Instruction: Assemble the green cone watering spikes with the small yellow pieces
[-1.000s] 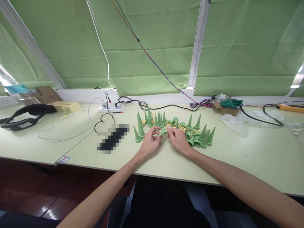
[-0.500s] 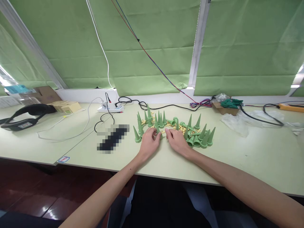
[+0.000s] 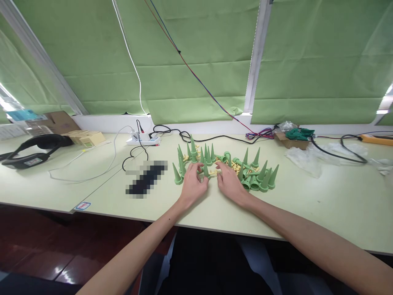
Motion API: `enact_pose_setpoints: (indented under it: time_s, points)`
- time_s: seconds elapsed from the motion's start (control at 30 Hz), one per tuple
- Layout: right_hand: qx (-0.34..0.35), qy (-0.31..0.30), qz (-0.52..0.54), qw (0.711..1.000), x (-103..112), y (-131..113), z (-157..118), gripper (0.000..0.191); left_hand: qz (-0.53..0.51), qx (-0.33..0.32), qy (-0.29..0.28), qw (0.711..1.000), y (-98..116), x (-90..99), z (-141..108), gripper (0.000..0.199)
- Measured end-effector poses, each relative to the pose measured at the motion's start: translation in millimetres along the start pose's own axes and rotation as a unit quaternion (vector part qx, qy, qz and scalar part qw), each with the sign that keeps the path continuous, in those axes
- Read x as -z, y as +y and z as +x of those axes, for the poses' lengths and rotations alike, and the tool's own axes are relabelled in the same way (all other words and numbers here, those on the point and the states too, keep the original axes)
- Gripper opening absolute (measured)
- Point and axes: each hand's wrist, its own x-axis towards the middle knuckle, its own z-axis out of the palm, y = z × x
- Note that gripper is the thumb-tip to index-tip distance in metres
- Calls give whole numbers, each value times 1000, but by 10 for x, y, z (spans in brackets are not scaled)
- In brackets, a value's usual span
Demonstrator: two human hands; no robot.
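My left hand [image 3: 193, 182] is open on the table, its thumb and fingers apart beside an upright green plastic cone spike [image 3: 206, 170]. Across a small gap, my right hand [image 3: 229, 183] also has thumb and forefinger apart. Small yellow plastic pieces [image 3: 213, 173] lie between the two hands, close to the right fingertips. More green cone spikes stand behind and left of my left hand, one of them [image 3: 177, 175] at the near left. To the right of my right hand, hollow green spikes [image 3: 254, 183] lie on their sides among upright ones.
A loose pile of yellow pieces [image 3: 236, 167] lies behind my right hand. A white power strip [image 3: 143, 140] with black cables is at the back left, and a headset [image 3: 33, 153] at the far left. Plastic bags [image 3: 307, 157] and a small carton [image 3: 290, 141] are at the right.
Both hands have opened, thumbs parting from the fingers. The green cone by my left hand now stands uncovered, and the yellow pieces between the hands show more.
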Motion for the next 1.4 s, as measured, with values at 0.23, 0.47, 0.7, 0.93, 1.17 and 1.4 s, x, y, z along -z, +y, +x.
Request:
enact_pose_setpoints:
  time_s: [0.23, 0.47, 0.7, 0.93, 1.17, 1.4]
  points:
    - [-12, -53, -30, 998, 6, -10, -14, 52, -6, 32, 54, 998, -11, 35, -1, 40]
    - [1, -72, -35, 997, 17, -23, -19, 41, 14, 65, 5, 998, -64, 13, 30, 42]
    - [2, -80, -48, 996, 31, -51, -15, 34, 51, 96, -57, 992, -91, 2, 105, 47]
    - [3, -83, -53, 995, 40, -64, -14, 31, 74, 86, -81, 990, -114, -14, 154, 48]
    - [1, -79, -51, 996, 39, -62, -21, 29, 86, 39, -72, 993, -153, -36, 161, 42]
    - [-4, -82, -48, 995, 47, -75, -20, 28, 99, 33, -82, 991, -166, -58, 143, 44]
